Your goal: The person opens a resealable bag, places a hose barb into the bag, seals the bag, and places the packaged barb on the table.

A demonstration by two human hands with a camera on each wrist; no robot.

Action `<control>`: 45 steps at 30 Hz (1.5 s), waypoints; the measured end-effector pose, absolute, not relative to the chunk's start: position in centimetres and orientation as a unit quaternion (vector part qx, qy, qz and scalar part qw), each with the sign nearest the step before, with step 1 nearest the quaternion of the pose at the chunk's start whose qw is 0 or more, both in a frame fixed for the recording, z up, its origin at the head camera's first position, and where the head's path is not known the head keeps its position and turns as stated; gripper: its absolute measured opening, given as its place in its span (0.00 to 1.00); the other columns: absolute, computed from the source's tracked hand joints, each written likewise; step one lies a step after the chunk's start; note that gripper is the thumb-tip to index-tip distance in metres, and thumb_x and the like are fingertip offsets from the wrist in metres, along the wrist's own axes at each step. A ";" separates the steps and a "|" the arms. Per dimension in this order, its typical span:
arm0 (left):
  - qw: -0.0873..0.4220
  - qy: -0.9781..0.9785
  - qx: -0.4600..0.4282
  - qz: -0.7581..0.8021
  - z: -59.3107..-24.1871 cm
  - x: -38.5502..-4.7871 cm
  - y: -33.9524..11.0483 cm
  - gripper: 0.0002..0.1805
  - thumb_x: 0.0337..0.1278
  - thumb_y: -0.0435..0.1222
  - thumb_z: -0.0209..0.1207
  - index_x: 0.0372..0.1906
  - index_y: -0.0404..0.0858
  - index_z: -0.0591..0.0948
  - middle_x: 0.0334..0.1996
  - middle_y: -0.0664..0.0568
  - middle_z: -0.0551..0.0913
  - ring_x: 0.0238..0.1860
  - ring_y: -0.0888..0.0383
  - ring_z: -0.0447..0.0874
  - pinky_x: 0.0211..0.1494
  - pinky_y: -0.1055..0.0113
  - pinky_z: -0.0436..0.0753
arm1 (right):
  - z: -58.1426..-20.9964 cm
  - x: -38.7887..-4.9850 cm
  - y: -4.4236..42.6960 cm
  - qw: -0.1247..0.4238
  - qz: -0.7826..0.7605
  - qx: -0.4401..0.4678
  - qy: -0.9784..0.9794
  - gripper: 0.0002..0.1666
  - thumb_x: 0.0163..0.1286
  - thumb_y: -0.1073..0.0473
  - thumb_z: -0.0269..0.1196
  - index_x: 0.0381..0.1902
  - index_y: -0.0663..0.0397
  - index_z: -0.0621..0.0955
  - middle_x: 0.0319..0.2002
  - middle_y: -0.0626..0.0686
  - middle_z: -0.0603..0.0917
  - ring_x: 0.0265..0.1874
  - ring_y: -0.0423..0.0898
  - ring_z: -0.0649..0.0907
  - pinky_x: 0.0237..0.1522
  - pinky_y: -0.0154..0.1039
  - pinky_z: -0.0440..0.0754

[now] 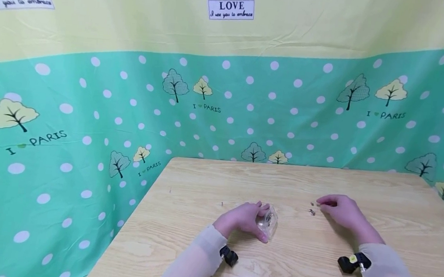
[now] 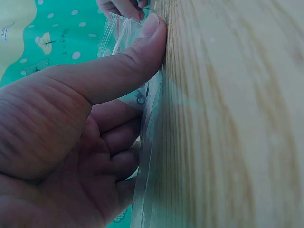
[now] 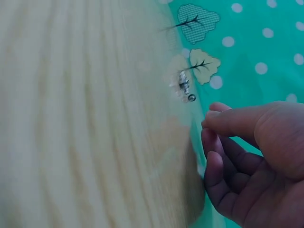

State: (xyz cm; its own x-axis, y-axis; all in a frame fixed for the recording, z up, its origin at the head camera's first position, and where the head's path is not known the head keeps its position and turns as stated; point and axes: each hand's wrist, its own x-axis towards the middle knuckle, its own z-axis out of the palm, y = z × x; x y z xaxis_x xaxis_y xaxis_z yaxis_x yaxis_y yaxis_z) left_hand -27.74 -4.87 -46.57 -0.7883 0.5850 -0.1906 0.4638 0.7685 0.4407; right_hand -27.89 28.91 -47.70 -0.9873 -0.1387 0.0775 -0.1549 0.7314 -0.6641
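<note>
On the table's left side of centre, my left hand [image 1: 244, 218] holds a small clear plastic zip bag [image 1: 271, 226] between thumb and fingers. A few dark metal bits show inside the bag; one looks ring-shaped in the left wrist view. Further right, my right hand [image 1: 343, 210] is low over the tabletop with thumb and forefinger tips together. Whether something tiny is between those tips is too small to see. Just left of the fingertips lies a little cluster of small metal pieces [image 3: 184, 83], with a round one [image 3: 192, 98] nearest the hand.
The wood-grain table [image 1: 194, 260] carries a tiny object [image 1: 222, 203] left of the bag and another faint speck [image 1: 170, 190] near its left edge. A green and yellow printed curtain [image 1: 226, 90] hangs behind and beside the table.
</note>
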 end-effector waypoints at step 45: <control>0.157 0.926 0.283 0.195 -46.9 -27.7 -4.9 0.55 0.44 0.50 0.84 0.80 0.46 0.72 0.82 0.61 0.63 0.84 0.53 0.54 0.85 0.57 0.56 | -47.7 -30.4 29.0 -0.031 0.310 0.154 -0.938 0.07 0.76 0.62 0.69 0.47 0.58 0.88 0.43 0.53 0.87 0.44 0.50 0.82 0.51 0.53 0.82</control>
